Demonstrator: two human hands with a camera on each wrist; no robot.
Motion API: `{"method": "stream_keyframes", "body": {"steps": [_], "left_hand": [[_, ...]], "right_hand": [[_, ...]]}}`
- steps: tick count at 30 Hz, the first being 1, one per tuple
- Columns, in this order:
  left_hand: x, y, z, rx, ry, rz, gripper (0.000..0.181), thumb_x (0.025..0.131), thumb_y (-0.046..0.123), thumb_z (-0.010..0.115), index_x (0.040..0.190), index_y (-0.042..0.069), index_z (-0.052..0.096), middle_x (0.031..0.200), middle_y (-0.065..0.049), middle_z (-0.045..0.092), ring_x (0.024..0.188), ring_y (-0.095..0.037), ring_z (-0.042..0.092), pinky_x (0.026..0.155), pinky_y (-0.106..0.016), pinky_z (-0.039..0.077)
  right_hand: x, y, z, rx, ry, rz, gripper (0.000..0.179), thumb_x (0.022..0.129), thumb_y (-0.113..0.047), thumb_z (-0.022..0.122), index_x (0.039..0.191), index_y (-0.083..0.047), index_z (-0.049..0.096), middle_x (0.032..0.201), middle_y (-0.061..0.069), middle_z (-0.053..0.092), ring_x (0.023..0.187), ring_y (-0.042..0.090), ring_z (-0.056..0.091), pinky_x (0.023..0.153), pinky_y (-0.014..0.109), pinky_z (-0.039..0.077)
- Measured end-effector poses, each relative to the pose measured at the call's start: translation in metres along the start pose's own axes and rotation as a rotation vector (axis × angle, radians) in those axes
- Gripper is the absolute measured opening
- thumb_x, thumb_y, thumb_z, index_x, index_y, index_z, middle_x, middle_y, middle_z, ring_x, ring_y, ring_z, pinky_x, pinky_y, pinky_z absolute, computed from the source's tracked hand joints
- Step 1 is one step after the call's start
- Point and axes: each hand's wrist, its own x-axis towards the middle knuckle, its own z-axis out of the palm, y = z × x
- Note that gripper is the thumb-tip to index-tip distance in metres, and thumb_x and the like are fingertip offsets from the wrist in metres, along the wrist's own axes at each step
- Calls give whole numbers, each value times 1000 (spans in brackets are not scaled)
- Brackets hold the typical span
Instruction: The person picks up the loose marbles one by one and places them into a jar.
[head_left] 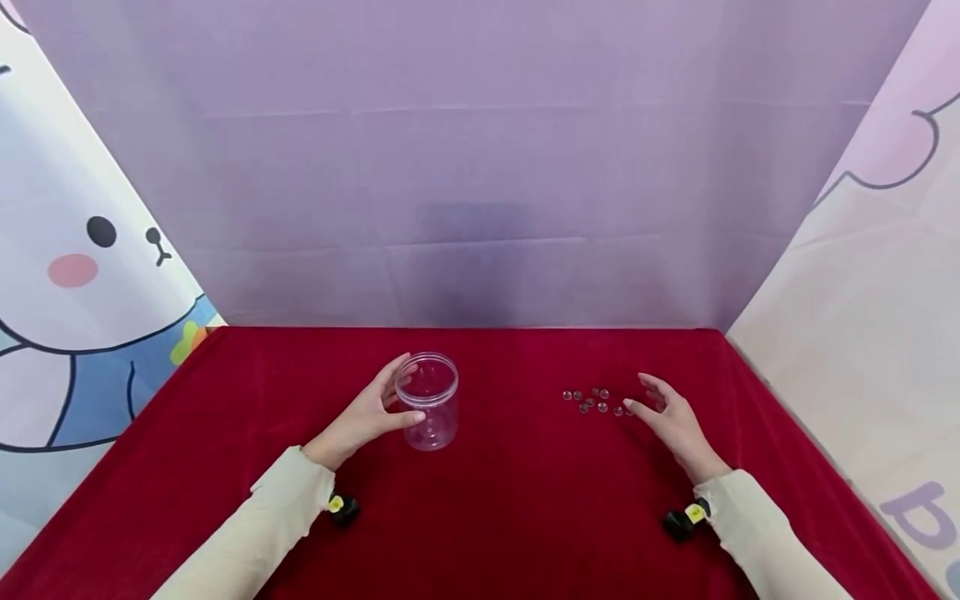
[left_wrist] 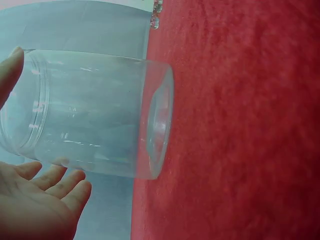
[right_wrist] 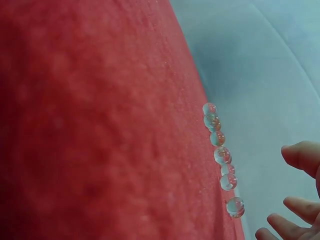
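A clear, lidless plastic jar (head_left: 438, 425) stands upright left of the middle of the red cloth in the head view. My left hand (head_left: 372, 410) is spread around its left side, thumb across the front and fingers behind near the rim. The left wrist view has the jar (left_wrist: 95, 115) lying sideways in frame, the fingers (left_wrist: 57, 187) loosely extended along it; firm contact cannot be made out. Several clear glass marbles (head_left: 602, 407) lie scattered to the right. Beside their right end is my right hand (head_left: 675, 423), thumb and fingers apart, nothing held. These marbles (right_wrist: 222, 155) line up in the right wrist view.
Red velvet cloth (head_left: 495, 517) covers the table. A lilac curtain (head_left: 480, 167) hangs behind its far edge, with cartoon-printed panels (head_left: 892, 317) at both sides. Black wrist cameras (head_left: 678, 525) are strapped below both cream sleeves.
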Motion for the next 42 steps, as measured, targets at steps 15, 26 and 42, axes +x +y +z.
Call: {"method": "stream_keyframes", "body": {"steps": [15, 26, 42], "left_hand": [[1, 3, 3, -28, -5, 4, 94, 82, 17, 74, 151, 17, 11, 151, -11, 27, 141, -31, 19, 108, -54, 27], [-1, 1, 6, -40, -2, 5, 90, 83, 18, 72, 151, 17, 13, 151, -15, 27, 140, -33, 21, 108, -53, 28], [-5, 4, 8, -56, 2, 0, 84, 84, 17, 71, 150, 20, 19, 150, -16, 29, 139, -34, 23, 105, -53, 32]], "right_hand": [[-4, 3, 2, 8, 2, 32, 60, 91, -24, 63, 139, 3, 39, 138, 25, 43, 124, 37, 44, 88, 19, 46], [-7, 8, -1, 7, -5, 84, 51, 91, -22, 64, 133, 3, 49, 129, 24, 53, 109, 22, 57, 77, 13, 47], [-4, 14, -5, -19, -22, 83, 42, 88, -21, 68, 122, 1, 61, 119, 18, 63, 88, -6, 55, 74, 17, 47]]}}
